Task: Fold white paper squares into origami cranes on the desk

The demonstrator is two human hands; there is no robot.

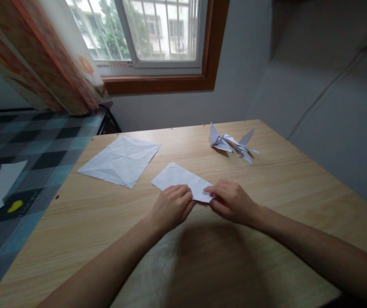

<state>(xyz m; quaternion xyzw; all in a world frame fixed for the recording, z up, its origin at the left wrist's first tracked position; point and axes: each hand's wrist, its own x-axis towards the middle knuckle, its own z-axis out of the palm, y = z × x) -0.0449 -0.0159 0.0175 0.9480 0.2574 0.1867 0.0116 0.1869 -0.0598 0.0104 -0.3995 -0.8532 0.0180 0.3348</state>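
A folded white paper (180,179) lies on the wooden table (286,179) in front of me. My left hand (171,206) rests curled on its near edge, fingertips pressed down on the paper. My right hand (231,200) pinches the paper's near right corner between thumb and fingers. Both hands touch the same sheet, close together.
A creased square white sheet (120,160) lies flat at the left of the table. Two folded paper cranes (231,143) sit at the back right. A checkered bed (25,154) adjoins the table's left side, under a curtain (51,55) and window (151,30). A grey wall stands to the right.
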